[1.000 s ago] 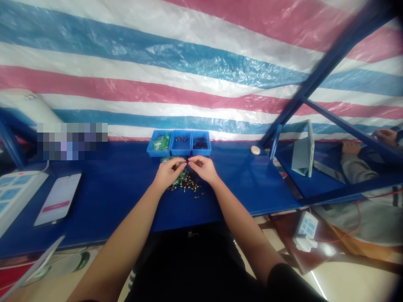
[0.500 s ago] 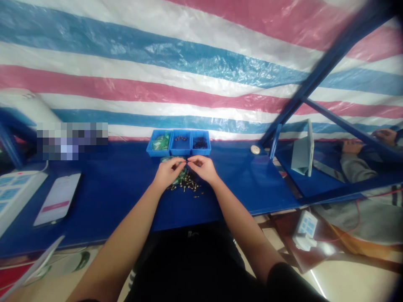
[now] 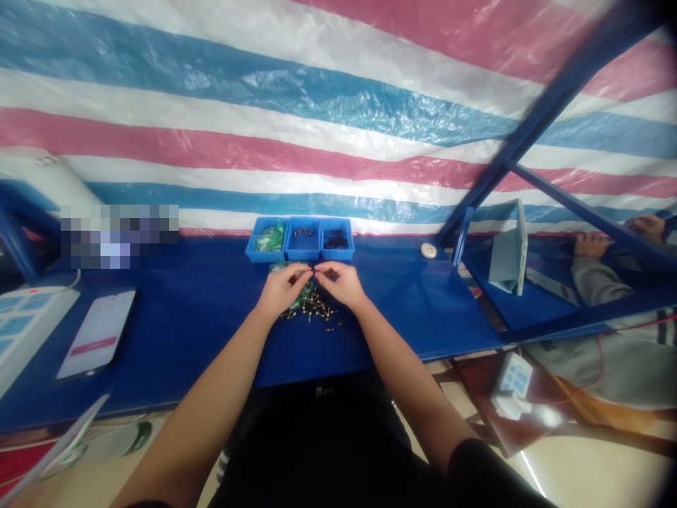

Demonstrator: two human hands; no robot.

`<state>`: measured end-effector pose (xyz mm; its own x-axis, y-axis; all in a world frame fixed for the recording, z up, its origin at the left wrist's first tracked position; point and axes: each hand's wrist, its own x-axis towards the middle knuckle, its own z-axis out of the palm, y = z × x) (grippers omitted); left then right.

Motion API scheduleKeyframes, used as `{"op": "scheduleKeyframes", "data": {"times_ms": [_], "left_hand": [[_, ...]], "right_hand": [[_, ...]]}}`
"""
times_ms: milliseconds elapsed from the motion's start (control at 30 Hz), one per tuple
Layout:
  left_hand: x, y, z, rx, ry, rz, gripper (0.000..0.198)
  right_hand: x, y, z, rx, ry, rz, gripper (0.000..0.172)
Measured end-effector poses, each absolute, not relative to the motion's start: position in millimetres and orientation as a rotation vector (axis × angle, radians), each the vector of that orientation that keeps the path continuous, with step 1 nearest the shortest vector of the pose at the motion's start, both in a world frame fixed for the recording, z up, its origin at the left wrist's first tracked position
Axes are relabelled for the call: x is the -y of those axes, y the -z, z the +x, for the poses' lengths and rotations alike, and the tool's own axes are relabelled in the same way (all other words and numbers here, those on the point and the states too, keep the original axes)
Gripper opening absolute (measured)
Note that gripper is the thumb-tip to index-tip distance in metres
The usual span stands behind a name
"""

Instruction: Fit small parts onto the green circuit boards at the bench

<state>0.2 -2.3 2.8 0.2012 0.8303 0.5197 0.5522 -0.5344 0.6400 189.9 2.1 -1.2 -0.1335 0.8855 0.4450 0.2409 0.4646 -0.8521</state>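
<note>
My left hand and my right hand meet fingertip to fingertip over the blue table, both pinched closed. Whatever sits between the fingertips is too small to make out. Below them lies a loose heap of small brass-coloured pieces, with a green bag partly hidden under my hands. Just beyond stand three joined blue bins: the left bin has green and clear plastic in it, the middle bin a few small brownish pieces, and the right bin dark small pieces.
A phone and a white power strip lie on the left of the table. Toward the right are a round whitish object, a blue metal frame and a tablet in a case. Another person's hand rests at far right.
Both hands stay pinched together in the same place over the heap. The view has shifted very slightly; nothing else visibly moves.
</note>
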Motion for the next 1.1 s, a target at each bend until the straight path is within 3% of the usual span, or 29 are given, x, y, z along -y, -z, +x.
{"op": "scheduleKeyframes", "data": {"times_ms": [533, 733, 900, 1033, 1100], "left_hand": [[1.7, -1.9, 0.2, -1.292, -1.229, 2.183, 0.027], [2.9, -2.9, -0.1, -1.328, -1.196, 2.178, 0.027], [4.5, -4.2, 0.1, -1.329, -1.213, 2.172, 0.026], [4.2, -4.1, -0.9, -1.347, -1.226, 2.162, 0.026], [3.9, -4.1, -1.4, -1.359, -1.23, 2.159, 0.025]], "right_hand": [[-1.2, -0.1, 191.4, 1.699, -0.66, -0.971, 0.02], [-8.3, 5.5, 195.8, 1.555, -0.635, -1.197, 0.016], [-26.0, 4.7, 201.0, 1.311, -0.727, -1.346, 0.023], [-40.2, 7.4, 201.1, 1.187, -0.847, -1.153, 0.045], [-41.1, 9.4, 204.4, 1.209, -0.84, -1.103, 0.045]]}}
